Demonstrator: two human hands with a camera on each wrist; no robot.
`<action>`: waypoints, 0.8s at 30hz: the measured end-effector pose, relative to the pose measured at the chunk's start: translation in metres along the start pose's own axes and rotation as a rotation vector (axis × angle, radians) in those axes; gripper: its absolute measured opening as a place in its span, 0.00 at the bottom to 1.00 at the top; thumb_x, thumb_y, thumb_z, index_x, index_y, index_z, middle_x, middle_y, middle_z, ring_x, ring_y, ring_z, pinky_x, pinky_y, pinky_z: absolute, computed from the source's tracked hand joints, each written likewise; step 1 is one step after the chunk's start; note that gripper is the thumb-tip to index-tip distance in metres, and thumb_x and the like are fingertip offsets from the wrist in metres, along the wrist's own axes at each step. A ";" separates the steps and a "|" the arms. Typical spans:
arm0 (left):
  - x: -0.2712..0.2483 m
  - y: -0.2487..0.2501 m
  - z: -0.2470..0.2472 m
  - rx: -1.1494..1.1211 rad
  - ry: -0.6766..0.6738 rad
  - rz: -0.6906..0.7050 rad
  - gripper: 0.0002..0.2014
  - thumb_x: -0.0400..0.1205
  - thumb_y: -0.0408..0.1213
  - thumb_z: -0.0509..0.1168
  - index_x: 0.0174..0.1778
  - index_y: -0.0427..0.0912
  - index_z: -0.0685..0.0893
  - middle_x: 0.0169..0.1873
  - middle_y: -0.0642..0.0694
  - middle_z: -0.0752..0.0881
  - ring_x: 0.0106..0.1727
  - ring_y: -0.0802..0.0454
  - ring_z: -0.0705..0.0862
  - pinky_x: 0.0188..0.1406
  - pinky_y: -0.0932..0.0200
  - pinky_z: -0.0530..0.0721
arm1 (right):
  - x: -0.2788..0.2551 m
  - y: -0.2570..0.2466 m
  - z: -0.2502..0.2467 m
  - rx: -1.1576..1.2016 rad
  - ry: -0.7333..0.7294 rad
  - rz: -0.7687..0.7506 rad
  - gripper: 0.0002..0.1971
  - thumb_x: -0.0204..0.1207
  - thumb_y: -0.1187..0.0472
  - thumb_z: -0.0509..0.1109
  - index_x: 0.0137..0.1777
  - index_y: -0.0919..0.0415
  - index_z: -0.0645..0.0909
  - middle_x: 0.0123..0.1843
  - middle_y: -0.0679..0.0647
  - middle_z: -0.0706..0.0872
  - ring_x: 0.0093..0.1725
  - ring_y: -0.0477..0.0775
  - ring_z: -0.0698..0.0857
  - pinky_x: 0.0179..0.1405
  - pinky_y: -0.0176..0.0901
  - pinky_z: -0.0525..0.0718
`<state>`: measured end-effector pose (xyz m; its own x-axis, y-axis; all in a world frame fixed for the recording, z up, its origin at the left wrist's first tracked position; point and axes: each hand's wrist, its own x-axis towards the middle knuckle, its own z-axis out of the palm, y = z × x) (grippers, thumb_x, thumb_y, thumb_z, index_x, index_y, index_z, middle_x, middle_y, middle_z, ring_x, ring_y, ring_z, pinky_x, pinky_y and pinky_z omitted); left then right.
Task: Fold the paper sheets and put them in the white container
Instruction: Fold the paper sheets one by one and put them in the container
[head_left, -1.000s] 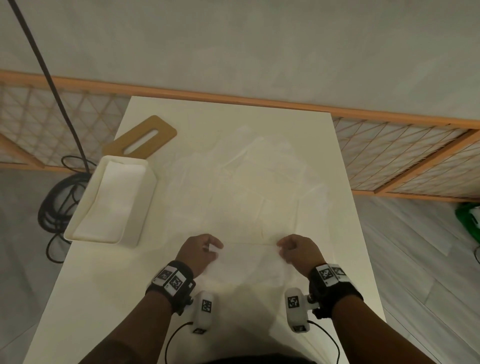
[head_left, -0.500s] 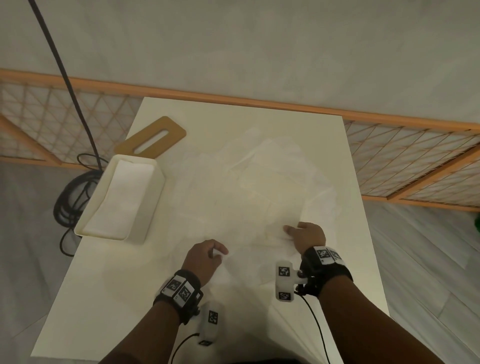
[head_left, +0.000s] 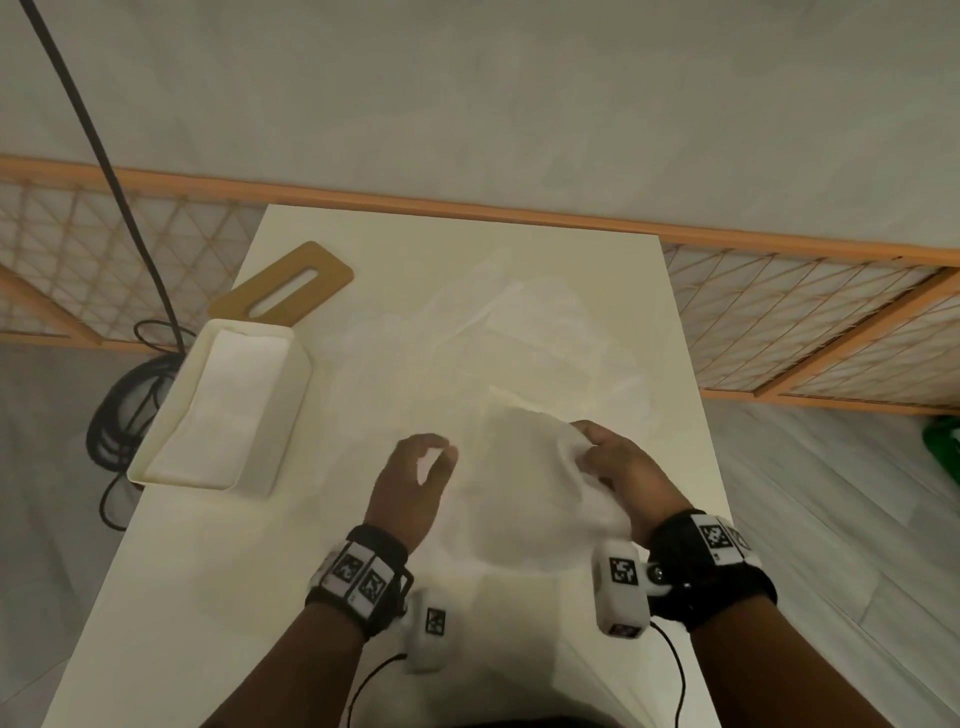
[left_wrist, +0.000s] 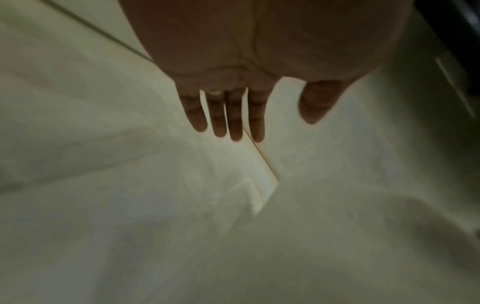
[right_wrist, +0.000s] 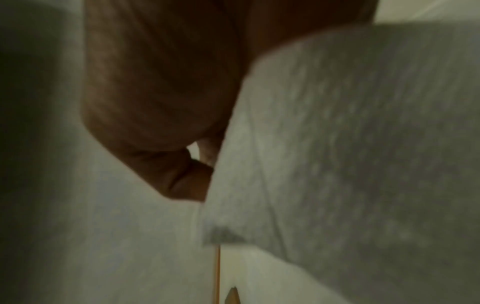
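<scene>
Several thin white paper sheets (head_left: 467, 353) lie overlapping across the middle of the white table (head_left: 208, 597). My right hand (head_left: 584, 449) pinches one sheet (head_left: 524, 467) by its right edge and holds it lifted and curling above the others; in the right wrist view this sheet (right_wrist: 350, 133) hangs beside my curled fingers (right_wrist: 187, 181). To its left, my left hand (head_left: 439, 457) hovers just over the sheets, and its fingers (left_wrist: 233, 123) are straight and hold nothing. The white container (head_left: 291, 395) stands at the table's left edge with folded paper (head_left: 228, 395) inside.
A flat wooden lid with a slot (head_left: 283, 288) lies behind the container. A wooden lattice rail (head_left: 779, 322) runs behind the table. Black cables (head_left: 124, 410) coil on the floor at the left. The table's near left part is bare.
Both hands pinched the sheet's near edge a second ago. My right hand has since lifted the sheet up and forward; my left hand has let go and opened.
</scene>
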<state>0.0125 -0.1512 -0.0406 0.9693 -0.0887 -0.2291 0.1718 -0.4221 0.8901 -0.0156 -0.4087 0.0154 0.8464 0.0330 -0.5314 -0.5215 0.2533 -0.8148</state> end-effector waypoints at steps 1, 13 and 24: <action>0.004 0.011 -0.001 -0.134 -0.129 -0.071 0.27 0.75 0.72 0.64 0.62 0.58 0.81 0.64 0.59 0.84 0.69 0.60 0.79 0.72 0.55 0.74 | 0.001 -0.005 0.002 0.025 -0.060 0.037 0.21 0.59 0.69 0.62 0.53 0.67 0.84 0.45 0.65 0.83 0.39 0.61 0.82 0.38 0.47 0.79; 0.007 -0.001 -0.007 -0.671 -0.277 -0.378 0.20 0.77 0.30 0.75 0.65 0.31 0.86 0.60 0.33 0.90 0.63 0.32 0.88 0.63 0.39 0.86 | 0.012 -0.016 0.005 0.070 -0.069 0.318 0.29 0.82 0.40 0.70 0.68 0.65 0.86 0.60 0.66 0.89 0.58 0.68 0.88 0.60 0.59 0.85; 0.010 -0.035 -0.023 -0.388 -0.239 -0.329 0.12 0.82 0.26 0.71 0.59 0.41 0.90 0.54 0.38 0.93 0.58 0.34 0.90 0.67 0.33 0.84 | 0.015 0.030 -0.003 -0.107 0.008 0.281 0.17 0.81 0.71 0.72 0.69 0.69 0.82 0.60 0.64 0.91 0.54 0.61 0.93 0.45 0.46 0.92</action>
<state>0.0204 -0.1164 -0.0650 0.7947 -0.2295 -0.5619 0.5543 -0.1029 0.8259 -0.0194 -0.4036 -0.0180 0.6664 0.0797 -0.7414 -0.7442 0.1323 -0.6547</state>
